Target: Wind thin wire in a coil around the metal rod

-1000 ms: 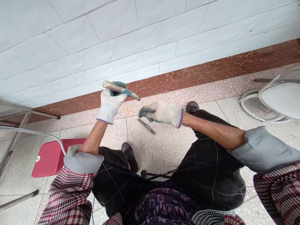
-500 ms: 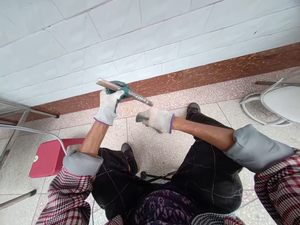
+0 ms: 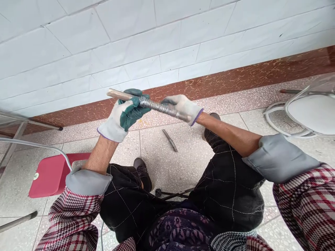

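Observation:
Both hands wear white knit gloves with green coated palms and purple cuffs. My left hand [image 3: 125, 113] is closed around a stick wound with silvery wire [image 3: 158, 106], near its bare, pale wooden end. The stick slants down to the right, away from the tiled wall. On its right part lies my right hand [image 3: 183, 106], fingers curled behind and over it; the far end of the stick crosses in front of the glove. On the floor below, between the feet, lies a short dark rod with a ridged or wound part [image 3: 170, 141].
A red plastic stool [image 3: 48, 176] stands at the left, with a grey cable [image 3: 52, 146] passing over it. Metal legs [image 3: 15, 143] stand at the far left. A white round-seated chair [image 3: 312, 113] is at the right. The tiled wall [image 3: 146, 52] rises ahead.
My right hand has moved up and right onto the wire-wound stick, uncovering the short rod on the floor. My left hand keeps its hold; more of the stick's right end shows.

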### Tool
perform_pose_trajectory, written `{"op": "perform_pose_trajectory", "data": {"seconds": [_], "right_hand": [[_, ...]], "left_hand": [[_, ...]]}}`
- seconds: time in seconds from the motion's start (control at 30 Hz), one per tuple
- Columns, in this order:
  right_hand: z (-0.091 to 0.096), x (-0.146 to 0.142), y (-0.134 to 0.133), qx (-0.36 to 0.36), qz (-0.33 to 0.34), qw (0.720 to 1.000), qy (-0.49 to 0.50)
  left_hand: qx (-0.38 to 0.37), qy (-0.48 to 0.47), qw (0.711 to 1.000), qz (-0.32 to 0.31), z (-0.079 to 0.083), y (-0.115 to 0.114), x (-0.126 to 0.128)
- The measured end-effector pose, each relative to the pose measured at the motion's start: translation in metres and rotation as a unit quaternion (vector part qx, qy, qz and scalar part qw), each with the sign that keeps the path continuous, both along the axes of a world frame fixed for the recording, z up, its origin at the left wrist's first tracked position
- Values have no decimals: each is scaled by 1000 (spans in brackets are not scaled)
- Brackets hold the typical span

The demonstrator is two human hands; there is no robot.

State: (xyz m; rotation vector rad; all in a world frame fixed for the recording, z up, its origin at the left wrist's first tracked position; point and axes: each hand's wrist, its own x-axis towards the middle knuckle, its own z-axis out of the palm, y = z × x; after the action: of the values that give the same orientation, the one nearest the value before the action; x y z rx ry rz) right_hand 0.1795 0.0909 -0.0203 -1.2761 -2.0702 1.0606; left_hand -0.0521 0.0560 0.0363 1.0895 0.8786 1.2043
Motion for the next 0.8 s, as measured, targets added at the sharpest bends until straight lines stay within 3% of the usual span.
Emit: {"op": "perform_pose_trajectory", "data": {"seconds": [0.07, 0.13, 0.23, 0.3, 0.37, 0.47, 0.53, 0.6, 0.7, 0.8], "right_hand": [[-7, -17, -19, -21, 41, 999, -15], [-5, -34, -42, -39, 104, 992, -64], [13, -44, -64, -63, 187, 974, -108], [27, -37, -61, -34, 173, 980, -94], [37, -22, -45, 13, 105, 991, -76], [36, 4, -11, 62, 7, 996, -65], [25, 17, 9, 70, -50, 995, -43], [12, 23, 21, 58, -76, 995, -35], [-7, 15, 16, 35, -40, 998, -40], [-14, -10, -13, 19, 50, 998, -30]], "left_hand": [[48, 23, 997, 63, 0, 4, 4], [93, 128, 979, 127, -5, 8, 6], [124, 358, 914, 147, -18, 12, 1], [102, 474, 867, 116, -24, 11, -5], [53, 509, 855, 82, -23, 8, -9], [-5, 410, 911, 50, -11, 0, -8], [-12, 265, 964, 24, -2, -3, -5], [-9, 116, 993, -1, 3, 0, -2], [20, -2, 1000, 13, 1, 11, 3], [66, 1, 995, 79, -6, 24, 6]]}}
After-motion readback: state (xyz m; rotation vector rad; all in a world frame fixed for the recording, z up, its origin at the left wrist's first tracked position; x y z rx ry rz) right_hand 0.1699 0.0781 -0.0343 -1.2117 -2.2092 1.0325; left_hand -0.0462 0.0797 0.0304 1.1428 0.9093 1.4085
